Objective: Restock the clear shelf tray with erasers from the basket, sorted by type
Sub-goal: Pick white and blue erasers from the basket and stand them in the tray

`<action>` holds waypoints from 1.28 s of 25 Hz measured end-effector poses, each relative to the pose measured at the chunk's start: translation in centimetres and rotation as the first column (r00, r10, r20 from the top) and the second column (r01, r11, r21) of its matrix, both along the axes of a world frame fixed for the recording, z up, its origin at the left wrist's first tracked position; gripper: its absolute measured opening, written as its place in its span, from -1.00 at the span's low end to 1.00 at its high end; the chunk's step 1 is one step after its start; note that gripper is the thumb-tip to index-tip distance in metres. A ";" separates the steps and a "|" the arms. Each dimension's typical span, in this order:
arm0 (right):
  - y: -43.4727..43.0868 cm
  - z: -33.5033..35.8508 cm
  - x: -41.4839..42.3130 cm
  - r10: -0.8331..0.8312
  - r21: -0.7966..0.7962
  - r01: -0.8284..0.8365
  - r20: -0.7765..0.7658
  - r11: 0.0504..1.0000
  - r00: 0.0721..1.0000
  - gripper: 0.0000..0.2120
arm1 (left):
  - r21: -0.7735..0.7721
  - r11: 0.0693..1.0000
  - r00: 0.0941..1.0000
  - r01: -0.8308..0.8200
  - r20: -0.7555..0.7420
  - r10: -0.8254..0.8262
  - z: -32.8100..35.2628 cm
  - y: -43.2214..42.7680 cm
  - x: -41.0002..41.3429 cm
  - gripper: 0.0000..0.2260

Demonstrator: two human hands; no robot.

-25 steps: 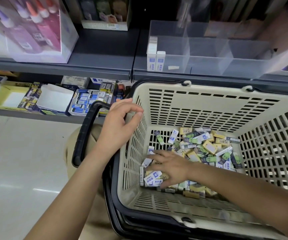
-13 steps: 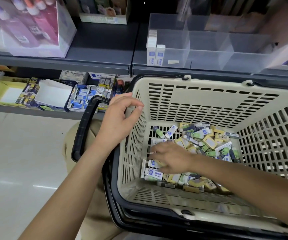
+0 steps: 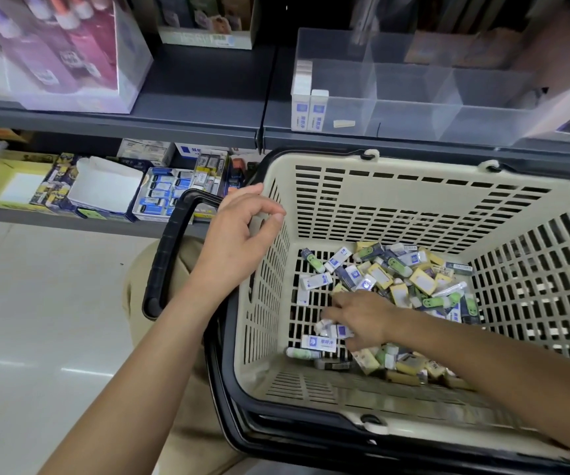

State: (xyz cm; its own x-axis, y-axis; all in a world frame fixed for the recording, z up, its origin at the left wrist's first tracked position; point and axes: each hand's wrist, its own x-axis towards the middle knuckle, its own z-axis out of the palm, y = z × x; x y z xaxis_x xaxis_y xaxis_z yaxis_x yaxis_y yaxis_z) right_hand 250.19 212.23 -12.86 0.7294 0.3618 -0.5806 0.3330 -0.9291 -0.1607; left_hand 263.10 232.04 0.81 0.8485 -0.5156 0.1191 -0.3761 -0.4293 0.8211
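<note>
While left hand [image 3: 239, 236] holds basket [image 3: 413, 165], right hand [image 3: 362, 317] (palm down) grips erasers [image 3: 337, 330].

hands 2: left hand [image 3: 239, 241], right hand [image 3: 362, 317] | basket [image 3: 413, 207] 1 | clear tray [image 3: 413, 108] 1 | erasers [image 3: 379, 275] uncountable heap

Beige slotted basket [image 3: 413, 200]: loose mixed heap of erasers [image 3: 396, 279] on the floor, white-blue, yellow and green, lying at all angles. Clear tray [image 3: 413, 108] on the shelf behind it: white-blue erasers [image 3: 309, 109] upright against the leftmost compartment's left wall.
</note>
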 end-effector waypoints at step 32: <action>-2.3 5.9 1.7 -0.685 0.682 0.526 -0.049 0.509 0.727 -0.75 | -0.092 0.994 0.958 -0.066 -0.284 0.037 3.3 -5.8 -4.2 -0.66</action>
